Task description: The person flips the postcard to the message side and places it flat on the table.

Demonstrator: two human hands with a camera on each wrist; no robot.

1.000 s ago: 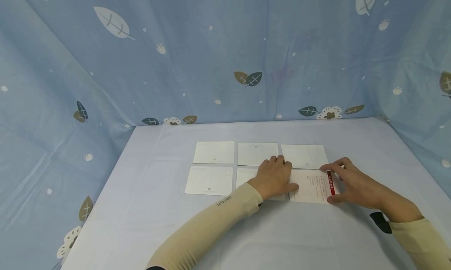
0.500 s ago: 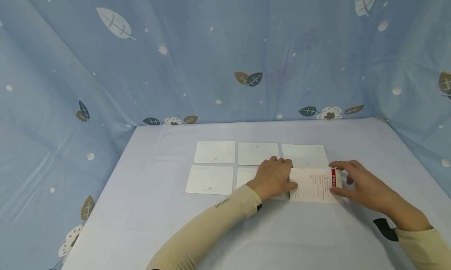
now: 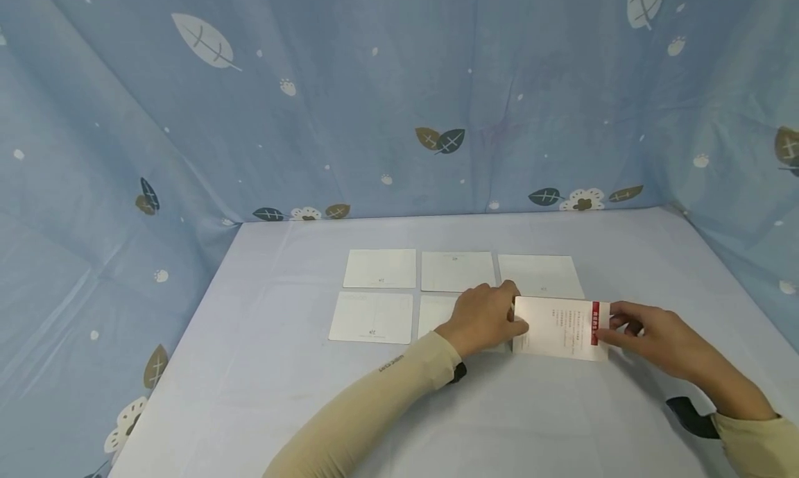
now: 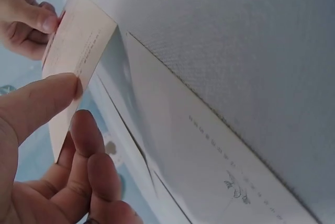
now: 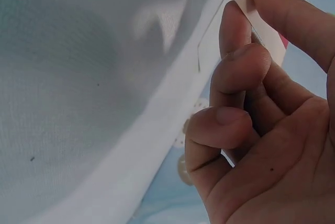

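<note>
Between the two hands is a pale card with a red strip and small printed text, tilted up off the table. My left hand pinches its left edge, the thumb on the printed face and fingers behind, as the left wrist view shows. At the red-strip end, my right hand pinches the card between thumb and curled fingers. Under the left hand lies a white card, partly hidden by that hand. In the left wrist view a flat white card with a small printed emblem lies below the held one.
Behind the hands, white cards lie flat in a row: a left one, a middle one and a right one. Another white card lies front left. A blue patterned curtain closes off the table's back.
The card has risen from the table and tilted its printed face forward. My right hand has shifted right and closed its fingers behind the card's edge; the left hand has stayed nearly in place.
</note>
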